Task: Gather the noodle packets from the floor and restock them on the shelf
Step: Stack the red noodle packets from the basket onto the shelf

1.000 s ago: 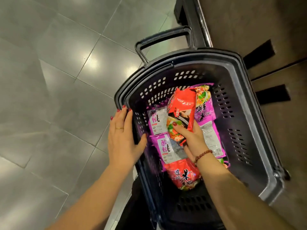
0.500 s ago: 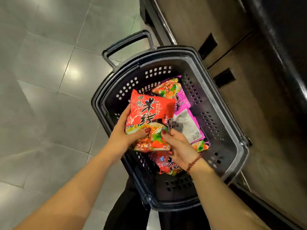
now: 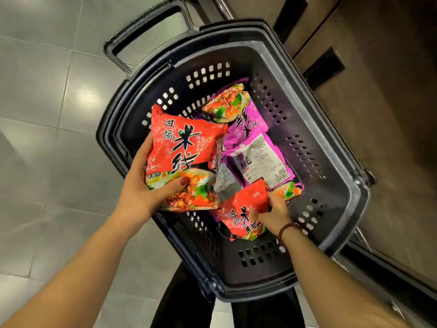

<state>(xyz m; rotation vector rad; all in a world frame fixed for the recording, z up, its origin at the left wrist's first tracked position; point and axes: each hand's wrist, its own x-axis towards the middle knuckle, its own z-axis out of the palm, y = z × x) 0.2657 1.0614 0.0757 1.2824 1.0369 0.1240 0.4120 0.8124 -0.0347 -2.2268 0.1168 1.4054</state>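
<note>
Overhead, a dark plastic shopping basket (image 3: 236, 36) with perforated walls sits on a grey tiled floor (image 3: 47, 102), its pull handle (image 3: 146, 22) raised at the far end. Just right of the basket stands a brown panelled unit (image 3: 378, 129) with two black slots (image 3: 324, 65) in its face. The unit's dark base rail runs close along the basket's right rim. Left of the basket, the tiled floor runs on to the frame edge. The person's dark clothing (image 3: 189, 301) shows below the basket's near rim.

Inside the basket, purple noodle packets (image 3: 260, 159) lie in a loose, overlapping pile toward the far and right walls, some with the white printed back upward. The perforated basket bottom shows at the near end.

The left hand (image 3: 139, 185) grasps a red noodle packet (image 3: 184, 147), with the thumb laid across the lower front and the fingers behind. This packet is held tilted over the basket's left side and hides part of that wall and of the pile. The right hand (image 3: 274, 211), with a bead bracelet (image 3: 286, 229) at the wrist, is down inside the basket. Its fingers are curled on the upper corner of a second red noodle packet (image 3: 243, 216), which lies at the near end of the pile. Whether that packet is lifted clear of those beneath cannot be told.
</note>
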